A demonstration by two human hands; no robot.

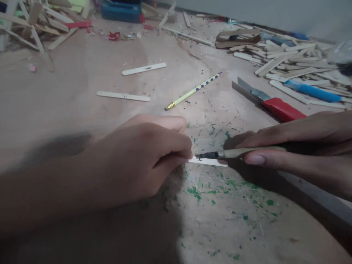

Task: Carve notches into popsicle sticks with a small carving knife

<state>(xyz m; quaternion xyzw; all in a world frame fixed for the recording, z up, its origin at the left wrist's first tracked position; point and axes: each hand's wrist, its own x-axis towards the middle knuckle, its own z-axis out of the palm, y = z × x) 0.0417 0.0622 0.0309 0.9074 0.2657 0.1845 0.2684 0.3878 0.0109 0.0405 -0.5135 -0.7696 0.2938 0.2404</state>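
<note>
My left hand (154,157) is closed, its fingers pinching a popsicle stick (211,162) against the table; the stick's left part is hidden under them. My right hand (299,150) grips a slim carving tool (242,151) with a pale wooden handle, between thumb and fingers. The tool's dark metal tip lies over the stick, just right of my left fingertips, beside a small dark mark. Beyond my hands lie two more popsicle sticks, one with a small slot (144,69) and one with faint marks (123,96).
A yellow pencil with purple dots (192,91) lies ahead. A red-handled cutter (283,110) with bare blades is close to my right hand. Piles of craft sticks (294,60) fill the back right and back left, with a blue marker (313,91) and a blue box (121,11). Green paint stains the table (233,227).
</note>
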